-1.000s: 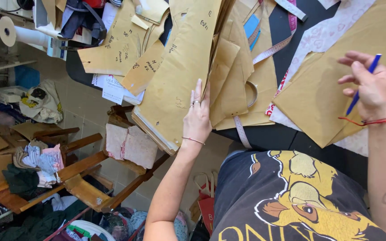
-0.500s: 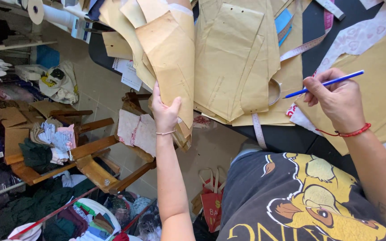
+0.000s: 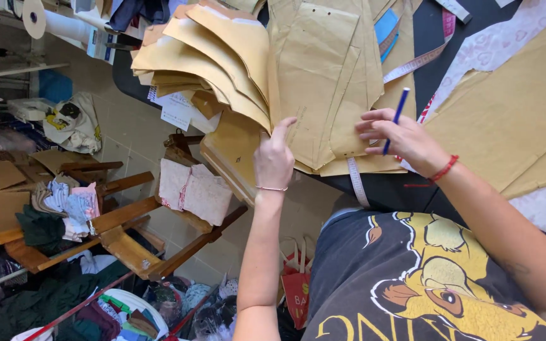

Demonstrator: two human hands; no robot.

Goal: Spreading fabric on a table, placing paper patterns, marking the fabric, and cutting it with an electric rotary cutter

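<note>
While my left hand (image 3: 274,163) lifts the fanned edges of the brown paper pattern pieces (image 3: 222,57) at the left edge of the bench (image 3: 387,189), its grip is loose: fingers spread, forefinger raised against the underside of one sheet, nothing pinched outright. My right hand (image 3: 399,136) rests on the flat stack of pattern sheets (image 3: 323,76) near the front edge, its grip closed around a blue pen (image 3: 394,119) that stands almost upright between the fingers. A measuring tape (image 3: 356,183) trails over the front edge just beside that hand, and a pale patterned fabric (image 3: 494,44) lies toward the far right corner, partly under a large brown sheet (image 3: 513,120).

To leaf through well, I judge I should keep the right hand pressing the flat stack down so it does not slide off the edge, and turn one sheet at a time with the left fingertip, since the curled pieces overhang the bench and could slip to the floor.

Below the bench, well apart, a wooden rack (image 3: 121,233) carries folded cloth (image 3: 194,189).
</note>
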